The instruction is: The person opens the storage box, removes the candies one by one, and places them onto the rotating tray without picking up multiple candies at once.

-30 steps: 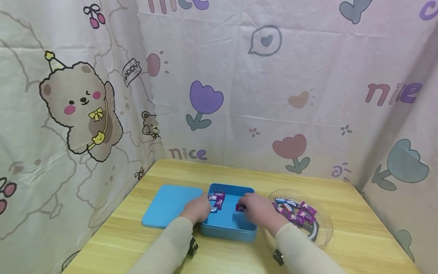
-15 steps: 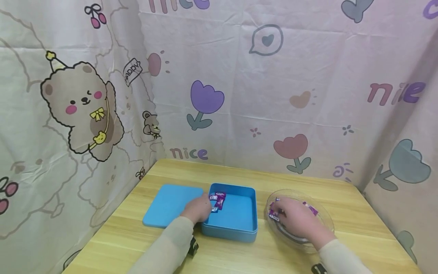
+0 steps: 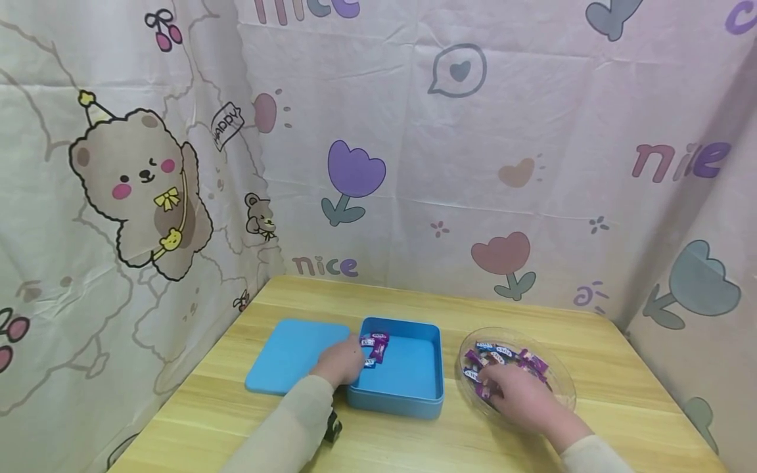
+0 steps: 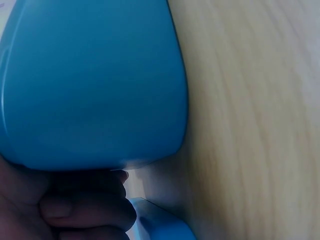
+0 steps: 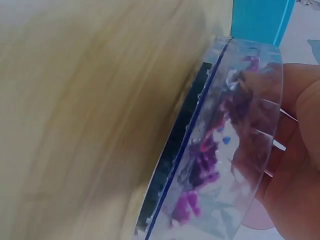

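A blue rectangular box (image 3: 395, 404) stands in the middle of the table, its top uncovered. Several wrapped candies (image 3: 379, 348), purple and blue-white, lie along its left side inside. My left hand (image 3: 341, 361) grips the box's left wall; in the left wrist view its curled fingers (image 4: 95, 210) lie against the box's side (image 4: 95, 90). My right hand (image 3: 529, 397) reaches into a clear round dish (image 3: 564, 387), its fingertips among several wrapped candies (image 3: 503, 353). Through the dish wall (image 5: 250, 150) the right wrist view shows the fingers blurred, with gaps between them.
A flat light-blue lid (image 3: 296, 355) lies left of the box. The wooden table (image 3: 402, 447) ends at printed curtains (image 3: 414, 164) behind and at both sides. A small black object (image 3: 333, 427) sits by the left sleeve.
My right hand left the box, where it had a purple candy at its fingertips, and moved right into the dish. It then drew slightly nearer the front. The left hand stays on the box.
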`<state>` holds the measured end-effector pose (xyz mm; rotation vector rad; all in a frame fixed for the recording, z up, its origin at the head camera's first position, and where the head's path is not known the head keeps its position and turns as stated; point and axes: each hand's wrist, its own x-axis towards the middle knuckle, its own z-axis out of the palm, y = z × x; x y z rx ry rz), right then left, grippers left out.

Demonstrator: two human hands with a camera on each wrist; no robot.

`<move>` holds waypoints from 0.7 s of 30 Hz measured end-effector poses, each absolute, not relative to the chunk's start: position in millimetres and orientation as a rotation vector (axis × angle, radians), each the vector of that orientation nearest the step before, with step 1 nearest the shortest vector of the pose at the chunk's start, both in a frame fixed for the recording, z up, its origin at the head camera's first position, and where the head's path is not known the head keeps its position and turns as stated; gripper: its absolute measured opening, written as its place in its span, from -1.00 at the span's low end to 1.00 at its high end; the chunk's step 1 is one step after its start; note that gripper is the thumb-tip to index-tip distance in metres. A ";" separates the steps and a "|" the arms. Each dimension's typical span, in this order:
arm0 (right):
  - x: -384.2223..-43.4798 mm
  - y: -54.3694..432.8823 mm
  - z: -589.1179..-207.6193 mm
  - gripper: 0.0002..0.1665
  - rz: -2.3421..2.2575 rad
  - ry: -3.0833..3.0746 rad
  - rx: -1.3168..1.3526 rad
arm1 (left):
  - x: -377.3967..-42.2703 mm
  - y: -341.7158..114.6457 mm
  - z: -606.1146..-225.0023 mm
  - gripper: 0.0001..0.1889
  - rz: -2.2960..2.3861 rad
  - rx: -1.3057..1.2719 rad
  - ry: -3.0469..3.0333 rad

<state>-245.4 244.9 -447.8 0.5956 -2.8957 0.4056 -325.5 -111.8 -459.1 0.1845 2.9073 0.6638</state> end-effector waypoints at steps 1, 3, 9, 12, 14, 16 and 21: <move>-245.7 244.1 -449.1 -0.59 0.402 -2.904 0.583 | -325.4 -112.0 -459.0 -0.41 0.669 0.182 2.906; -245.6 242.4 -450.4 -0.57 0.400 -2.918 0.552 | -325.2 -112.3 -459.2 -0.41 0.677 0.172 2.904; -245.2 241.2 -451.2 -0.59 0.372 -2.929 0.512 | -324.5 -111.0 -459.4 -0.41 0.690 0.170 2.895; -246.1 241.1 -450.0 -0.65 0.382 -2.931 0.508 | -324.4 -110.7 -459.6 -0.40 0.698 0.182 2.896; -247.7 239.0 -448.3 -0.69 0.404 -2.943 0.483 | -324.1 -111.0 -459.9 -0.39 0.693 0.186 2.900; -249.8 234.6 -445.6 -0.72 0.428 -2.944 0.463 | -324.3 -111.6 -460.2 -0.40 0.679 0.201 2.908; -255.3 214.9 -437.1 -0.76 0.450 -2.869 0.481 | -325.0 -112.2 -459.9 -0.40 0.686 0.201 2.899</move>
